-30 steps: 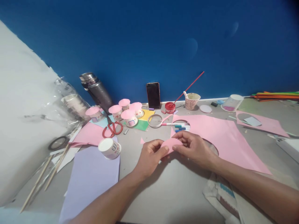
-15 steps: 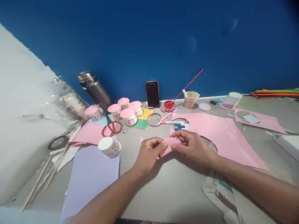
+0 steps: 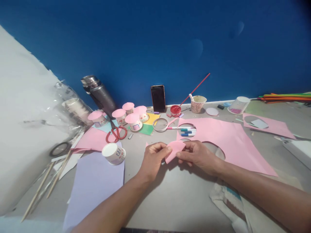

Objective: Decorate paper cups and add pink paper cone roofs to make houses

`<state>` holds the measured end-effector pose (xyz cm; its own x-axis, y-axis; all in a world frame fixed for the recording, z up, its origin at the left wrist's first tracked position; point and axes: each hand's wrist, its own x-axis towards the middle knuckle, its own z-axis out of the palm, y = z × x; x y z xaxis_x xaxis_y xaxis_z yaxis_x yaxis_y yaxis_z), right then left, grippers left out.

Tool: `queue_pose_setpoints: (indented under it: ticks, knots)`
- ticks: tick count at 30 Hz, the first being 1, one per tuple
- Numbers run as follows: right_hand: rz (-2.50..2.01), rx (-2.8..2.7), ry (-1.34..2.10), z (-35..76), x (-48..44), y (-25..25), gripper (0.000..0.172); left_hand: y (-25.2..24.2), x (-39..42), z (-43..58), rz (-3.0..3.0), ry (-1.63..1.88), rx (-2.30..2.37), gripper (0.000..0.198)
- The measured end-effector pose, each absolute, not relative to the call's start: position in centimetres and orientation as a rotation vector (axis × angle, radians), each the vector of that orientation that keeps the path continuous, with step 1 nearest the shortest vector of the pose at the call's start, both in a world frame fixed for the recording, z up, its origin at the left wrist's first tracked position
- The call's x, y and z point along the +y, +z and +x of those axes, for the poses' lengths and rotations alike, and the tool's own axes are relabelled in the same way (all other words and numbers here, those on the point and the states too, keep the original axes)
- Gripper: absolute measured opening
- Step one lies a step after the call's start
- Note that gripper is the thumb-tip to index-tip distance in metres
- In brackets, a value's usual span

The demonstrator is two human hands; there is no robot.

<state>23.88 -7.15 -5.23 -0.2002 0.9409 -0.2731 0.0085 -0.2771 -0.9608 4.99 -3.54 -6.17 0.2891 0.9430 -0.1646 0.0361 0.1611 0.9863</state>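
Note:
A small piece of pink paper [image 3: 175,149], bent into a curved fan shape, is held above the grey table between both hands. My left hand [image 3: 155,157] pinches its left side, thumb in front. On its right side, my right hand [image 3: 198,155] grips the paper between thumb and fingers. To the left, a white paper cup [image 3: 113,153] with a drawn window and red flowers stands upside down at the edge of a lilac sheet [image 3: 99,181]. Behind it are several decorated cups with pink paper tops [image 3: 133,118].
Red-handled scissors [image 3: 116,134] lie left of centre. A large pink sheet [image 3: 233,142] with round cut-outs spreads to the right, with markers [image 3: 188,132] on it. Along the wall stand a flask [image 3: 99,95], a phone [image 3: 158,98], a red paint pot [image 3: 175,111] and a patterned cup [image 3: 198,105].
The pink paper has turned and now shows a wider fan shape. My right hand's fingers have shifted down and closed more around its right edge; my left hand stays nearly in place.

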Motion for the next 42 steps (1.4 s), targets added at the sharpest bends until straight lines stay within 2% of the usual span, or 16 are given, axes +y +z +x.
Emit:
queue_pose_setpoints:
  ticks: [10, 17, 27, 33, 42]
  knots:
    - [-1.325, -1.262, 1.548, 24.0, -7.2, -5.2, 0.030, -6.0, -3.6, 5.0, 1.213, 0.866, 1.057, 0.034]
    - [-1.369, -1.385, 1.531, 23.8, -7.7, -4.8, 0.014, -5.0, -4.3, 5.4, 1.289, 0.782, 0.984, 0.024]
    - [-1.399, -1.478, 1.558, 23.9, -7.6, -5.0, 0.016, -5.0, -4.2, 5.4, 1.256, 0.790, 1.021, 0.023]
    - [-1.394, -1.451, 1.400, 24.2, -7.6, -4.3, 0.035, -5.2, -4.1, 5.3, 1.218, 0.751, 1.010, 0.026]
    - [-1.409, -1.525, 1.261, 24.5, -7.4, -4.6, 0.036, -5.0, -4.1, 5.2, 1.268, 0.762, 1.044, 0.033]
